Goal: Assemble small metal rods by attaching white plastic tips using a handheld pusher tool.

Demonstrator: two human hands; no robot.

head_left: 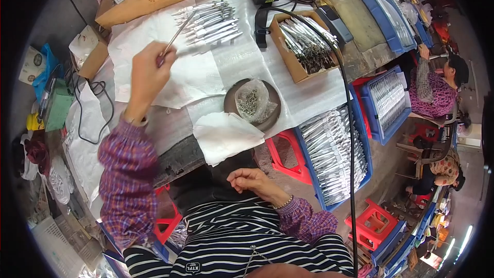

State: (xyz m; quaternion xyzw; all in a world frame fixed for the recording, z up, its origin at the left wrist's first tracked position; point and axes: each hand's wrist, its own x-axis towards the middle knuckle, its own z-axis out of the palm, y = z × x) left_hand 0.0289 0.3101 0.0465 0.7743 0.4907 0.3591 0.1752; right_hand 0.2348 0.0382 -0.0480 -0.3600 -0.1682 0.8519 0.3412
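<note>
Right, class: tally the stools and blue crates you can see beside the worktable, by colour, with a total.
Red stools: 3
Blue crates of metal parts: 2
Total: 5

Plaid purple-red sleeves (126,175), navy-and-white striped apron (242,242), silver metal pieces (208,20) on white sheet (195,72), blue crates (360,128), red stools (373,224).

Shiny metal tools (210,20) lie on matt white paper sheets (195,72), beside a brown cardboard box (288,56) and glossy blue plastic crate (363,139).
</note>
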